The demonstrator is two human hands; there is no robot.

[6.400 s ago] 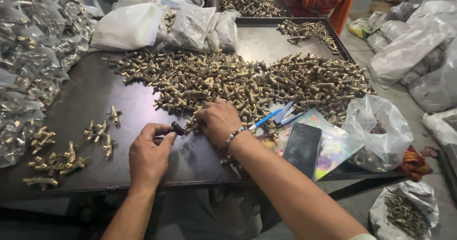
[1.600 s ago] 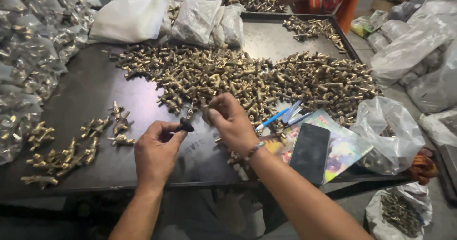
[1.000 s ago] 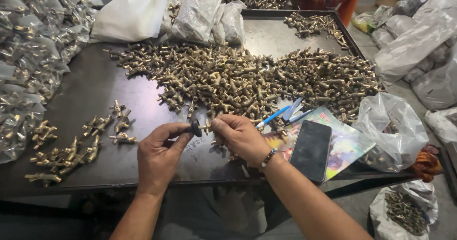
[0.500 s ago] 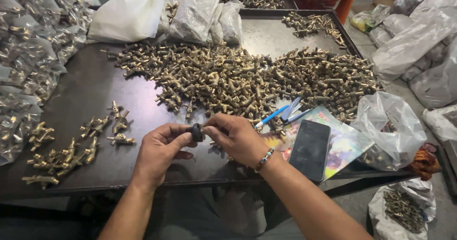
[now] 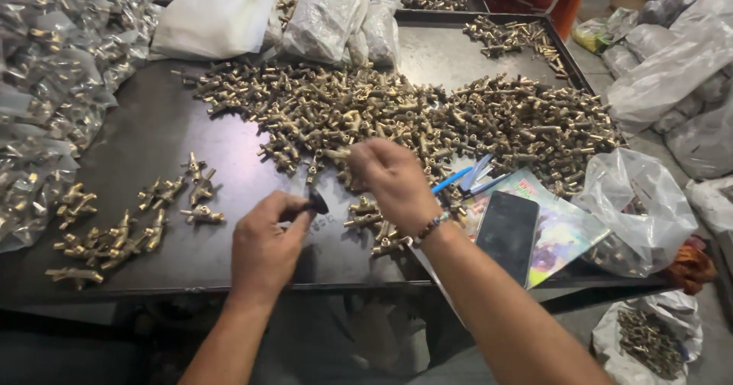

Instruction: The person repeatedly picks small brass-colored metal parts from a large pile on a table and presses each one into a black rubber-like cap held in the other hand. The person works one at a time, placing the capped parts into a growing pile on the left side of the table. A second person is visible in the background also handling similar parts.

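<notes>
Fittings heap [image 5: 427, 118] on worktop [image 5: 153, 125] centre; small fittings row [image 5: 130, 217] left; filled bags [image 5: 53, 87] far left; phone [image 5: 508, 226] on booklet [image 5: 565, 221] right.

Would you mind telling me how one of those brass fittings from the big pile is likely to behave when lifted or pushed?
A brass fitting is probably stiff and heavy for its size, since it looks like solid metal. Its side branches suggest it would skid or snag rather than roll. In the big pile the pieces lie tangled, so lifting one may drag neighbours.
</notes>
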